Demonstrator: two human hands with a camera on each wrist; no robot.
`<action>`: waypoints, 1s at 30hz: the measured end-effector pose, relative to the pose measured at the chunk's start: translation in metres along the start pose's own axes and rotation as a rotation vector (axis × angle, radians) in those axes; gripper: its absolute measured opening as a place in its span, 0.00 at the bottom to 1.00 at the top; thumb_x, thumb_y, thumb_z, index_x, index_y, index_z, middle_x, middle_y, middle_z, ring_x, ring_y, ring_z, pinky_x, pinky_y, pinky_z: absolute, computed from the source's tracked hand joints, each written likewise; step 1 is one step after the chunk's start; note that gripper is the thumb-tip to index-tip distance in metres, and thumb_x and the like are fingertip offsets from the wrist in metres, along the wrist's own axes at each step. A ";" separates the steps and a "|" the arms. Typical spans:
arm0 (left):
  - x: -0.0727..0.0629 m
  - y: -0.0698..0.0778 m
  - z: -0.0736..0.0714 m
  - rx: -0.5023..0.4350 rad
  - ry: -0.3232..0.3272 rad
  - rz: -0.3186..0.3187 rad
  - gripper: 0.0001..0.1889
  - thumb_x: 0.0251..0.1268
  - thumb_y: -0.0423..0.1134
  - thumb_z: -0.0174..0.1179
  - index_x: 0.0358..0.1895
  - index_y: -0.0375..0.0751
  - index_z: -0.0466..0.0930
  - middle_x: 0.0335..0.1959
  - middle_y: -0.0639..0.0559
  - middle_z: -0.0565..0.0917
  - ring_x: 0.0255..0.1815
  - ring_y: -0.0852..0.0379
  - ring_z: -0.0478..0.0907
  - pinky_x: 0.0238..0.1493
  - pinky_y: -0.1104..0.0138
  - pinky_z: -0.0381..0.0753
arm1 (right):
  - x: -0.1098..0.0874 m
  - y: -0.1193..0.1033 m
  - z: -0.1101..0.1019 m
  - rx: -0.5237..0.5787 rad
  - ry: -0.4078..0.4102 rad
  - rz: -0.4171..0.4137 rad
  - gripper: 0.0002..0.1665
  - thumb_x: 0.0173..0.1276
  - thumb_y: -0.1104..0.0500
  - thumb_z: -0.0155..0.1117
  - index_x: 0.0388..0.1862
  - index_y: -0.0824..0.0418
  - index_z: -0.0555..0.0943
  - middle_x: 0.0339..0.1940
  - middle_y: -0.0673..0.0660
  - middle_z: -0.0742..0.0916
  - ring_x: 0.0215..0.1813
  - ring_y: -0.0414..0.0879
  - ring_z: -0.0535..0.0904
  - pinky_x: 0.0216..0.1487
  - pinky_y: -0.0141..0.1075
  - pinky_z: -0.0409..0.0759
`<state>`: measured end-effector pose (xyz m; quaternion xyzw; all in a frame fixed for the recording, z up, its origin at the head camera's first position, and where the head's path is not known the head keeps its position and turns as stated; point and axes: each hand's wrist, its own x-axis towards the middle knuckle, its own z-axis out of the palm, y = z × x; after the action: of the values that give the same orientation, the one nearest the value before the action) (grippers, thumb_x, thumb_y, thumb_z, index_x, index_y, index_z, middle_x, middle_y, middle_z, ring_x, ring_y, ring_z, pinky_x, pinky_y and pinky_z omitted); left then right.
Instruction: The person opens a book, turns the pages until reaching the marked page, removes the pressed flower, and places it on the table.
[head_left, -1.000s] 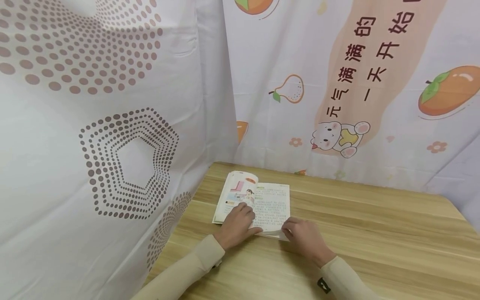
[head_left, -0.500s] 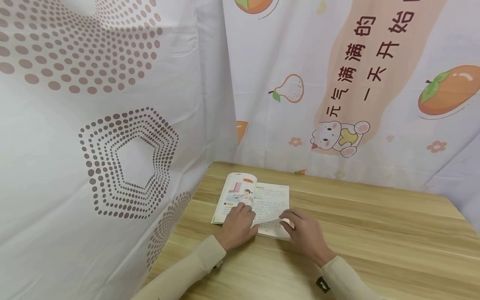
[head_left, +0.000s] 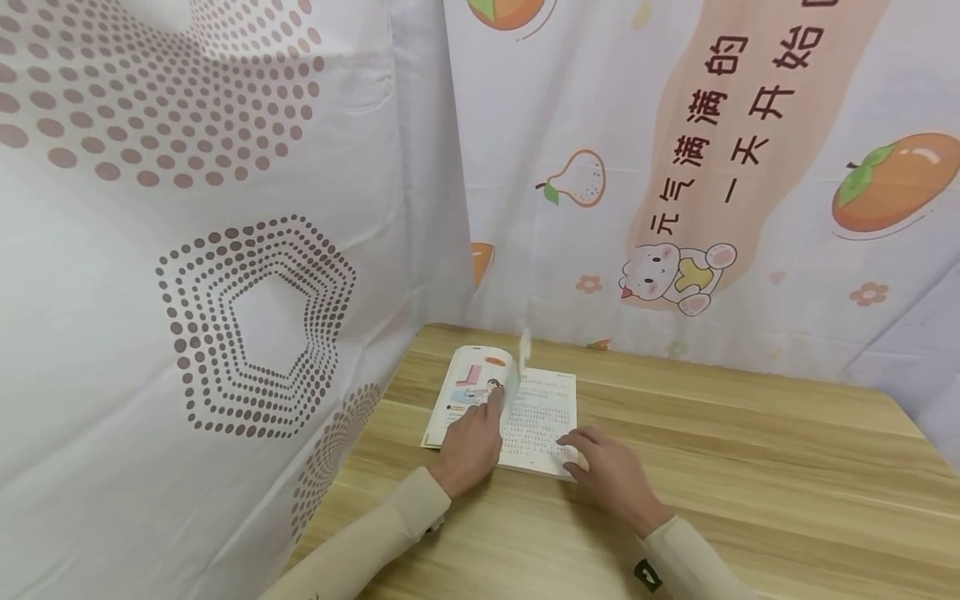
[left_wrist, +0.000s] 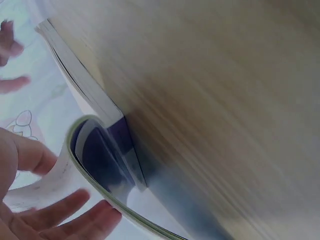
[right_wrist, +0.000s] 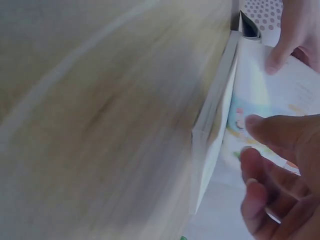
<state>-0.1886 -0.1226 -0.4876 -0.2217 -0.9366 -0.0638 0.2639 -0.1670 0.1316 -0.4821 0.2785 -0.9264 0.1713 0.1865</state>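
An open book (head_left: 538,429) lies on the wooden table, with a picture page (head_left: 467,379) on its left and printed text on its right. Near its middle a leaf (head_left: 524,357) stands up, blurred. My left hand (head_left: 468,446) rests on the left part with its index finger stretched out. In the left wrist view, its fingers (left_wrist: 92,220) lie against the curved pages (left_wrist: 75,172). My right hand (head_left: 611,471) hovers at the book's lower right edge, thumb and fingers (right_wrist: 257,197) apart and nothing between them.
The wooden table (head_left: 712,450) stretches to the right of the book. A white dotted cloth (head_left: 367,275) hangs on the left, and a printed fruit cloth (head_left: 570,275) hangs behind the table's far edge.
The right hand has lifted a page corner and let it go. The leaf has swung up toward the left, baring another text page. The left hand's index finger has moved up the page.
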 end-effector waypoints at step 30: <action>-0.008 -0.010 -0.006 0.084 -0.092 0.158 0.05 0.66 0.29 0.61 0.38 0.36 0.86 0.40 0.45 0.86 0.44 0.49 0.83 0.40 0.66 0.85 | 0.000 0.000 0.008 -0.165 -0.018 -0.225 0.09 0.56 0.71 0.77 0.30 0.58 0.87 0.31 0.50 0.88 0.24 0.38 0.79 0.22 0.28 0.76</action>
<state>-0.1844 -0.1363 -0.4873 -0.2861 -0.9292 0.0070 0.2337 -0.1690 0.1287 -0.4895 0.3657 -0.9020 0.0700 0.2185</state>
